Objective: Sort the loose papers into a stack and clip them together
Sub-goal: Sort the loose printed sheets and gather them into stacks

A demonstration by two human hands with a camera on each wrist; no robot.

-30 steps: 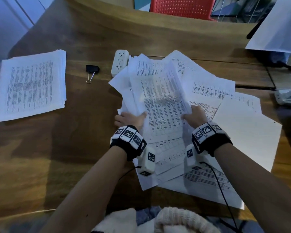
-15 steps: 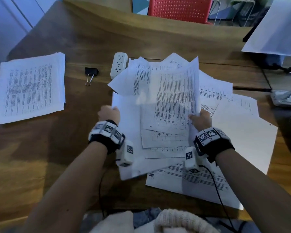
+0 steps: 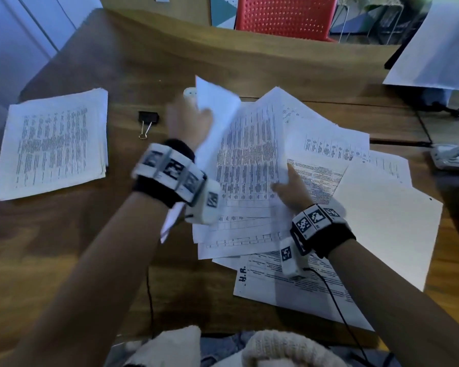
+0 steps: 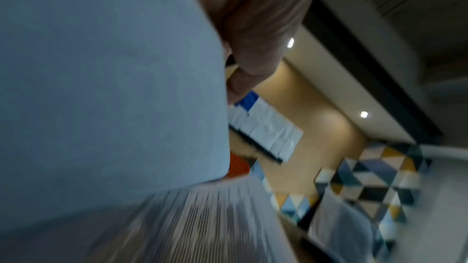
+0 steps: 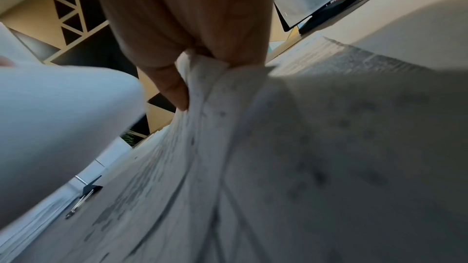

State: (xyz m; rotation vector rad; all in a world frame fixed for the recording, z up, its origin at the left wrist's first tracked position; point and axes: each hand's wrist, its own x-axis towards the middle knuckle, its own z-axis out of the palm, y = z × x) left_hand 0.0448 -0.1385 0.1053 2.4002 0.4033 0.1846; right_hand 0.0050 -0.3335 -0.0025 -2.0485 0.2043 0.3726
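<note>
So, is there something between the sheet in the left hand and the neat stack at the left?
Only the binder clip lies on the table between the lifted sheet in the left hand and the neat stack; carried above the table, the sheet should pass over it.

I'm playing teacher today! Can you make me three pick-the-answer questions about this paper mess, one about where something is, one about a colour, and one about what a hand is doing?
1. Where is the binder clip?
A. Between the neat stack and the loose papers
B. On the chair
C. In the right hand

2. What colour is the chair?
A. Green
B. Red
C. White

3. What is the left hand doing?
A. Resting flat
B. Holding the clip
C. Holding up a sheet

Answers: 1 A, it lies on the table there. 2 B, red plastic. 3 C, its grip lifts a blank-backed sheet.
</note>
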